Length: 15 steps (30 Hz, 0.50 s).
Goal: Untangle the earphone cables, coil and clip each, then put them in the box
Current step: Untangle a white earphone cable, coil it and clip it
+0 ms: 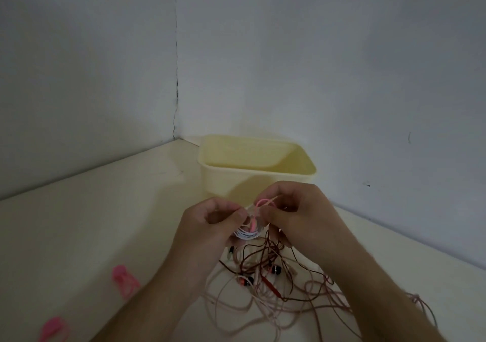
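My left hand (210,226) holds a small coil of white earphone cable (246,234) in its curled fingers. A pink clip (260,205) loops around the coil, and my right hand (297,215) pinches it at the top. Both hands hover just in front of the pale yellow box (263,181), which stands open at the table's back corner. Below my hands lies a tangle of dark red and pale pink earphone cables (276,284) with several earbuds in it.
Two more pink clips lie on the white table to the left, one (123,280) near my left forearm and one (52,328) at the bottom edge. Grey walls meet in a corner behind the box.
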Available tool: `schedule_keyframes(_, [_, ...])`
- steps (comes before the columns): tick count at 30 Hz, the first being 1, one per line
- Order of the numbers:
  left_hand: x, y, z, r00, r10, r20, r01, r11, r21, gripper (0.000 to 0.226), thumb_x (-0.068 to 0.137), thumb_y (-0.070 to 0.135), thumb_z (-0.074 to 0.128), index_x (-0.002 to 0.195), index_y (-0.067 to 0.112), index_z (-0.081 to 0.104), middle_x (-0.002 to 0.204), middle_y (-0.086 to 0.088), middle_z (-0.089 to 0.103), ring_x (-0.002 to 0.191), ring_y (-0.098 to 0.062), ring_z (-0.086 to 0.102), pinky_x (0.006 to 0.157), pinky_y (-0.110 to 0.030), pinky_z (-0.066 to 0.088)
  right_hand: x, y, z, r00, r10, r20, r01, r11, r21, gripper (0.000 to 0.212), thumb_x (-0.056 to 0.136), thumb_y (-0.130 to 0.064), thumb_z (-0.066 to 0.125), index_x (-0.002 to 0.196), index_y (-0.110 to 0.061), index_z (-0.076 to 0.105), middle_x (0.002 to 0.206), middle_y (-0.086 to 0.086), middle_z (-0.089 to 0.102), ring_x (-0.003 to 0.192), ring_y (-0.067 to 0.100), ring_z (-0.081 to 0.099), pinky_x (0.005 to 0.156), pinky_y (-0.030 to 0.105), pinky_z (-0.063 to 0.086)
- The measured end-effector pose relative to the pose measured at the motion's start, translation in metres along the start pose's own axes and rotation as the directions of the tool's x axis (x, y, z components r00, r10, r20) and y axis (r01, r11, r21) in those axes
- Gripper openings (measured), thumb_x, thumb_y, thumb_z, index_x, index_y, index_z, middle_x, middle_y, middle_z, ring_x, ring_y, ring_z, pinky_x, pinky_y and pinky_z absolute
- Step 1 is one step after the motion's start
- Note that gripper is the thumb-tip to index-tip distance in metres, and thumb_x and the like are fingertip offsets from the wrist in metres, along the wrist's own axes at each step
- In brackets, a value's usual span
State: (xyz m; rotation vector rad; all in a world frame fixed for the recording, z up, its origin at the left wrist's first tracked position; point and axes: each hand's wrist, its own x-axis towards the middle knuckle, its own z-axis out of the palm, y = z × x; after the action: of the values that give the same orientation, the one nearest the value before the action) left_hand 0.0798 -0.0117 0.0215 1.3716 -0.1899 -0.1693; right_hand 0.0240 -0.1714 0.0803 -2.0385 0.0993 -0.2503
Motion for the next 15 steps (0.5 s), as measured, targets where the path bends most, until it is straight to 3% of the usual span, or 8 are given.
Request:
schedule_keyframes(5, [0.0002, -0.0019, -0.0021, 0.998, -0.061, 0.015, 0.061, 0.998, 0.027, 0.002, 0.092, 0.007, 0.076, 0.090, 0.007, 0.076, 0.086, -0.015, 0.080, 0.076, -0.025, 0.076, 0.069, -0.039, 0.061, 0.0010, -0.0018, -0.0022, 0.992, 0.105, 0.064, -0.114, 0.980, 0.163, 0.024, 0.090, 0.011, 0.057, 0.095, -0.003, 0.075, 0.080, 0.029, 0.072, 0.059, 0.027, 0.055, 0.049, 0.032, 0.038])
schedule_keyframes(10, [-0.0008, -0.0018, 0.0002, 0.997, -0.081, 0.018, 0.080, 0.997, 0.022, 0.002, 0.090, 0.006, 0.078, 0.089, 0.005, 0.076, 0.084, -0.014, 0.080, 0.072, -0.023, 0.072, 0.063, -0.037, 0.055, 0.0014, 0.0002, -0.0020, 0.997, 0.077, -0.004, -0.075, 0.980, 0.182, 0.009, 0.098, -0.002, 0.068, 0.093, -0.002, 0.075, 0.080, 0.013, 0.078, 0.059, 0.023, 0.060, 0.051, 0.032, 0.043])
schedule_keyframes(15, [0.0001, -0.0032, -0.0011, 0.996, -0.095, 0.002, 0.095, 0.995, 0.021, 0.002, 0.090, 0.007, 0.078, 0.091, 0.006, 0.076, 0.087, -0.015, 0.080, 0.079, -0.028, 0.076, 0.065, -0.036, 0.059, 0.0016, 0.0030, -0.0025, 0.998, 0.065, -0.015, -0.063, 0.992, 0.113, 0.009, 0.096, -0.004, 0.071, 0.090, -0.008, 0.076, 0.081, 0.009, 0.080, 0.059, 0.023, 0.064, 0.053, 0.033, 0.044])
